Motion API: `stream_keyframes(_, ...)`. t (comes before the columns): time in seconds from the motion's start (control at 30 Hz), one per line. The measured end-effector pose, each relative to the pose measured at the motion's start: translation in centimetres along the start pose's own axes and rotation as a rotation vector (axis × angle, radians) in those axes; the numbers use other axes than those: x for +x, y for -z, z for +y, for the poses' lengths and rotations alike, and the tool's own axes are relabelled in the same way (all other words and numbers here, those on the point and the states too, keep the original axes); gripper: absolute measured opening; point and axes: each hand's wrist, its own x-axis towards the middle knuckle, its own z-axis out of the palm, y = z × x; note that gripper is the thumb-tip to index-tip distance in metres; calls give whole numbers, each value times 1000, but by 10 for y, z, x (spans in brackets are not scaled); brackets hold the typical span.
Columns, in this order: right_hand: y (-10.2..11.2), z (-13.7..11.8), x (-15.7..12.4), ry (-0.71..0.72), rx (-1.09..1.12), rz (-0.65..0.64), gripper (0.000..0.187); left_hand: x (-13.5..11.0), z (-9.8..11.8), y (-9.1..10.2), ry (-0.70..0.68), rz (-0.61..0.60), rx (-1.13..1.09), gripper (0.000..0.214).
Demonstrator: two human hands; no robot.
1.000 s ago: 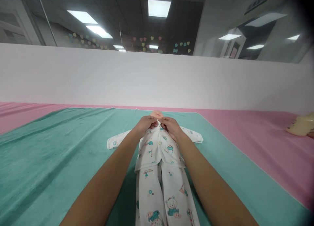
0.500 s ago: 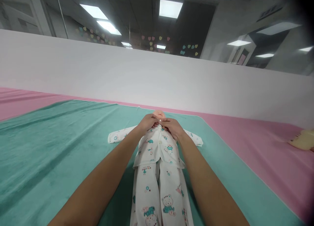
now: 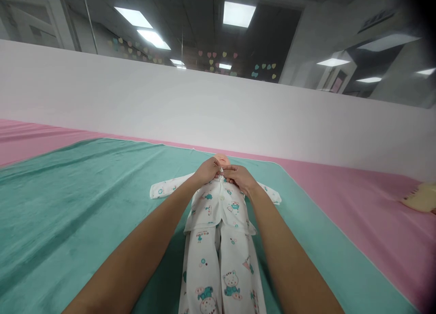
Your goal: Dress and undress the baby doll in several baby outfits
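A baby doll (image 3: 222,159) lies on its back with its head at the far end, dressed in a white printed baby shirt (image 3: 207,209) and matching trousers (image 3: 202,268). At the collar, my left hand (image 3: 207,171) pinches the shirt's front edge from the left side. My right hand (image 3: 239,176) meets it from the right, fingers closed on the same collar. Fingertips hide whatever fastening is between them. Below, the shirt front is drawn together, with a button showing mid-chest. Both sleeves (image 3: 166,187) stretch outward.
Under the doll is a green blanket (image 3: 85,205) over a pink sheet (image 3: 357,200). A white panel (image 3: 204,109) rises behind, topped by a dark reflective pane (image 3: 204,23) with heart stickers. A pale yellow object (image 3: 420,198) lies at the far right edge.
Both hands stay at the collar. The left hand's fingers have shifted slightly; the view has tilted a little. The clothes lie the same.
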Motion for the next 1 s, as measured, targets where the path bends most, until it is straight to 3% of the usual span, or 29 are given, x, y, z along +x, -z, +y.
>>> stream_keyframes(0.17, -4, -10, -4, 96, -98, -65, 28, 0, 3, 1, -47, -17, 87, 18)
stream_keyframes(0.37, -3, -11, -8, 54, -30, -85, 32, -4, 4, 8, -47, -118, 16, 18)
stream_keyframes(0.63, -7, -3, -3, 58, 44, 34, 20, 1, -6, 10, -44, -130, -54, 7)
stream_keyframes(0.73, -12, -2, -1, 79, -74, 113, 17, 3, -8, 6, -32, -92, -12, 7)
stream_keyframes(1.0, -24, 7, -4, 197, -298, 339, 12, 15, -19, -5, -17, 177, 284, 3)
